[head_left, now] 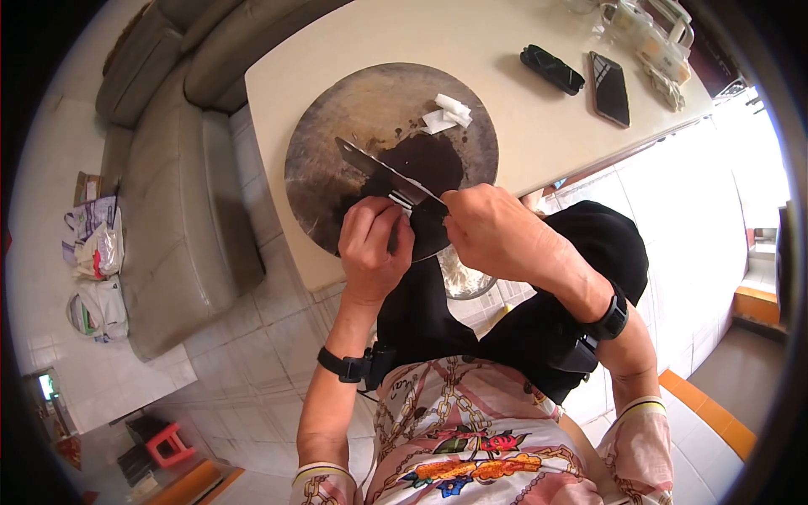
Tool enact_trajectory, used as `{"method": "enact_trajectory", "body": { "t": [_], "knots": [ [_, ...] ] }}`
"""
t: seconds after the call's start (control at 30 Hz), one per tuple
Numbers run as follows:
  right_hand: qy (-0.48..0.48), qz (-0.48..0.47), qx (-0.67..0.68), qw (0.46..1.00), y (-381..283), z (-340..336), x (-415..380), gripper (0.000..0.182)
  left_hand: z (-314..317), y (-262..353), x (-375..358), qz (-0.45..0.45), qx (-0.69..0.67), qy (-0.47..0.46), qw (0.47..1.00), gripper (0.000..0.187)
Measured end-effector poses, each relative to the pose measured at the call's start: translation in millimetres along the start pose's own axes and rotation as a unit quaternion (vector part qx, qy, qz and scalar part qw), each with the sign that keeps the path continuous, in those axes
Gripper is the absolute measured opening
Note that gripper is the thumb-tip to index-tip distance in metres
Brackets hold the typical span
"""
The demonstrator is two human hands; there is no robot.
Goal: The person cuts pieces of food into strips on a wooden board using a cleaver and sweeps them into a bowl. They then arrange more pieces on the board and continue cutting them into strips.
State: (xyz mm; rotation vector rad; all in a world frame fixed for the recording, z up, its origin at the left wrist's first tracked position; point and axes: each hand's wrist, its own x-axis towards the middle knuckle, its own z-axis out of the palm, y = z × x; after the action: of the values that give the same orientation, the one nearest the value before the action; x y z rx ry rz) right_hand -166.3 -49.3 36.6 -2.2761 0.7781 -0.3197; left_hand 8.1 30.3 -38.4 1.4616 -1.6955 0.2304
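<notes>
My right hand [498, 231] is wrapped around the handle of a cleaver [380, 168], whose blade slants up and left over the round wooden chopping board [324, 126]. My left hand [374, 241] is closed at the board's near edge, its curled fingertips pressing a small white vegetable piece [401, 200] right against the blade. Part of that piece is hidden by the fingers and the blade. Several white vegetable pieces [448, 115] lie together at the board's far right. A dark wet patch [429, 156] covers the board's middle.
Below the board's near edge, a bowl of white shreds [465, 279] stands low beside my legs. On the table [387, 34] lie a black case [552, 69], a phone [609, 89] and plastic bags [648, 42]. A grey sofa [181, 202] stands to the left.
</notes>
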Motion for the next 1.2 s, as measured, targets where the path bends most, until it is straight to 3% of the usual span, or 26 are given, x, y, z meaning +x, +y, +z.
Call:
{"method": "enact_trajectory", "body": {
  "t": [0.77,0.97,1.2],
  "knots": [
    [-0.022,-0.020,-0.043,0.999,-7,0,-2,0.008,-2,-1,0,-0.008,0.010,-0.028,1.000,0.016],
    [0.046,-0.084,-0.013,0.995,-14,12,18,0.008,-4,0,-1,-0.010,0.023,-0.036,0.999,0.019],
    [0.040,-0.057,-0.081,0.994,-6,6,5,0.007,-10,6,-9,-0.024,0.009,-0.034,0.999,0.021]
  ]
}}
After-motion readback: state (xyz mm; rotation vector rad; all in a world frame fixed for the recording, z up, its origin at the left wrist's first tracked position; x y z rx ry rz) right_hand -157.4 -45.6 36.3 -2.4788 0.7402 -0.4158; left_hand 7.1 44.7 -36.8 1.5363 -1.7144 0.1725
